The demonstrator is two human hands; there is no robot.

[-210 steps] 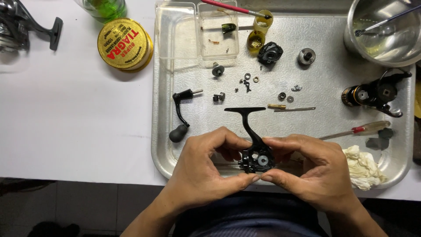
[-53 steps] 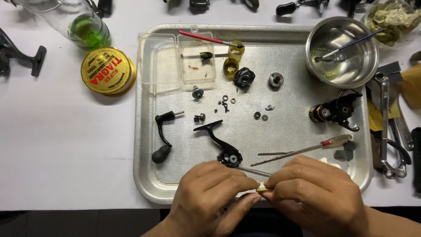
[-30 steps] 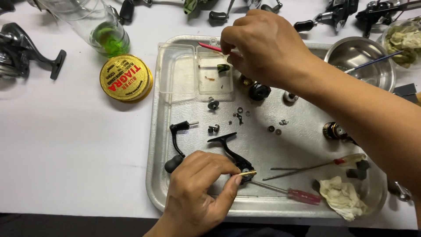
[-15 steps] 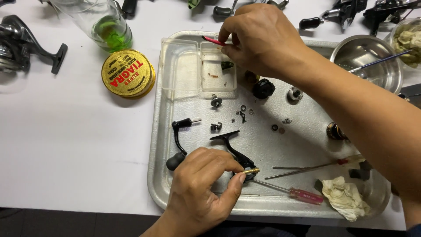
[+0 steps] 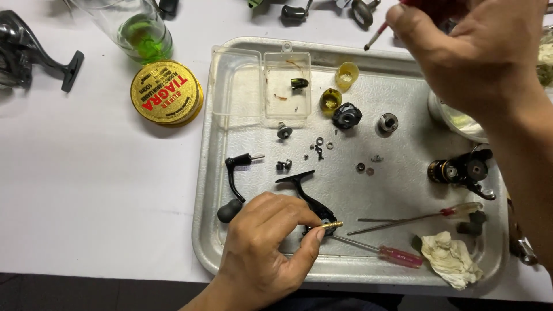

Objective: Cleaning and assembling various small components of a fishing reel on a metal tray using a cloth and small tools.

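- The left hand [image 5: 262, 253] is at the near edge of the metal tray [image 5: 403, 103]. Its thumb and first finger are closed on a small brass pin [image 5: 332, 225], which points to the right.
- The tip of the pin is just beside the black reel body [image 5: 311, 201], which lies on the tray with its foot pointing up and left.
- The right hand [image 5: 478, 52] is raised over the far right corner of the tray. Its fingers are closed around a thin brush with a red handle [image 5: 377, 35], and the dark tip points down and left.
- A black crank handle [image 5: 233, 184] lies on the tray to the left of the left hand.
- A screwdriver with a red handle [image 5: 383, 252] lies just to the right of the pin, and a crumpled cloth [image 5: 449, 259] is near the right corner.
- Small screws and washers [image 5: 319, 147] are spread in the middle of the tray, in front of a clear plastic box [image 5: 259, 86].
- On the white counter [image 5: 86, 190], left of the tray, there is a round yellow tin [image 5: 166, 93] and a glass with green liquid [image 5: 141, 34].
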